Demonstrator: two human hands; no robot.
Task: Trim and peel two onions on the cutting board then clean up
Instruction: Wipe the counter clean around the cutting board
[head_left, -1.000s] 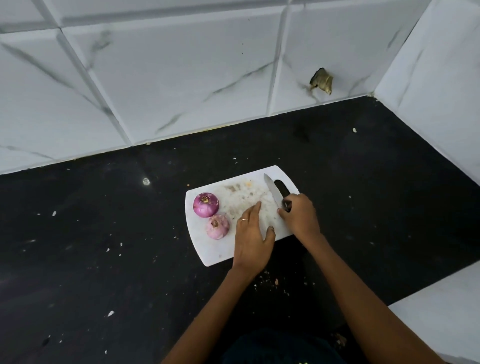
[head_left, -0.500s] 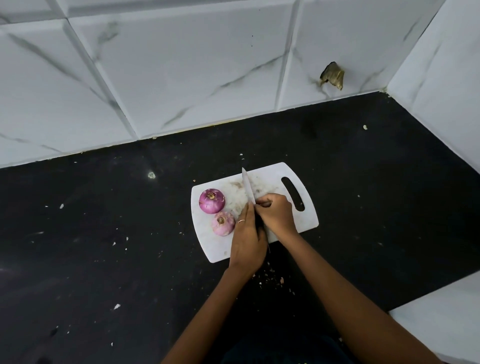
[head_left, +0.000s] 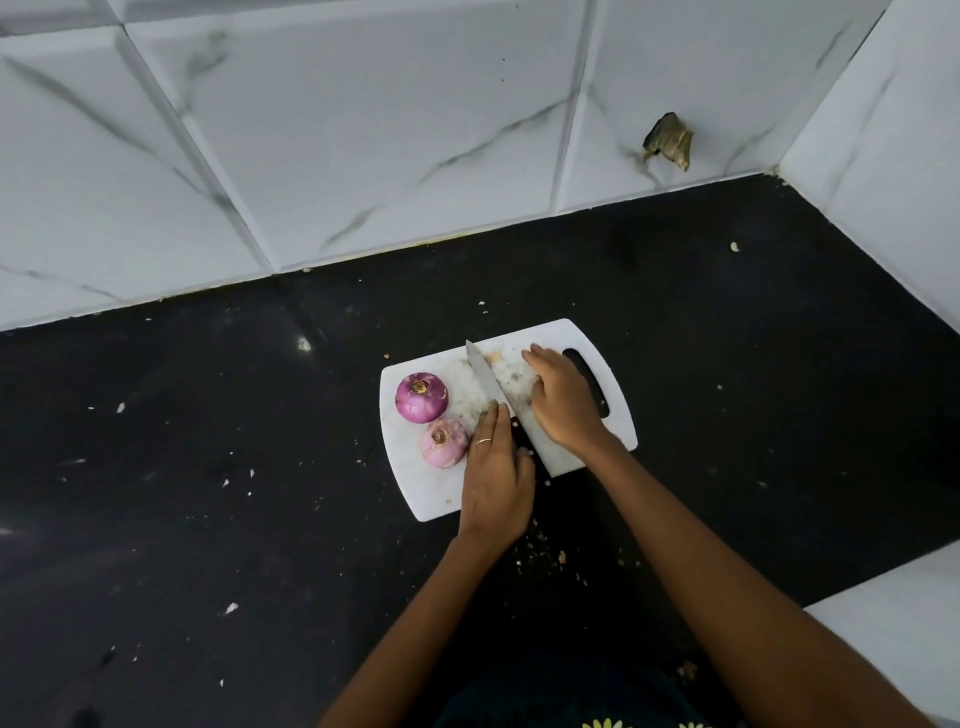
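Start at the left end of the white cutting board (head_left: 410, 488): you have two onions there, the larger purple onion (head_left: 421, 397) farther from you and the paler onion (head_left: 444, 442) nearer, the two touching or close to it. Both sit with a trimmed, brownish end up. They look parked on that side so the middle of the board stays free for sweeping.

Next comes your left hand (head_left: 496, 483). It lies flat on the board just right of the paler onion, fingers straight and together, holding nothing; one ring shows on a finger. Laid on edge like that, it likely serves as a wall to gather scraps against.

Then the one knife (head_left: 487, 379). Its blade slants across the board, tip pointing far-left; the handle is hidden under your hands, so I cannot tell which hand carries it.

Your right hand (head_left: 561, 402) is on the board beside the blade, fingers stretched toward the far edge; whether the thumb curls round the handle is not visible.

One handle slot is cut in the board's right end. Peel bits dot the black counter (head_left: 208, 519), mostly near you.
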